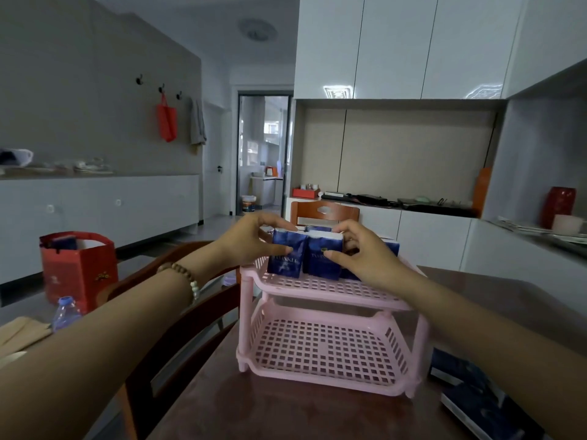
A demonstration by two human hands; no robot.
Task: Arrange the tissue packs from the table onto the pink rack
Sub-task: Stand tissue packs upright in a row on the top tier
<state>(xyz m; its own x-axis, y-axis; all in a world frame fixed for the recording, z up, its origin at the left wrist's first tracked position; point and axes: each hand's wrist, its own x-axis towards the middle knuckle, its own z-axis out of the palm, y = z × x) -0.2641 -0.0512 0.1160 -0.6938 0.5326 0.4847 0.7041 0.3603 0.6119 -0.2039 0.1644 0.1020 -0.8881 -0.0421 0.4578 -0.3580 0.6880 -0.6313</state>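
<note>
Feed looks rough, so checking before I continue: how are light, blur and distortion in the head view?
Head view: dim and soft overall; wide-angle bending at the edges; glare patches on the upper cabinets; tissue packs on the table dark and blurred; hands and pink rack readable.

grey wall (79,90), white cabinets (397,42), open doorway (263,154), wooden chairs (324,212).

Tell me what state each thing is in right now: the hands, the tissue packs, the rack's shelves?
left hand: gripping the left tissue pack, upright on the top shelf
right hand: gripping the right tissue pack, upright beside it
top shelf: partly filled
bottom shelf: empty
dark packs on the table: lying flat, not yet shelved
</note>
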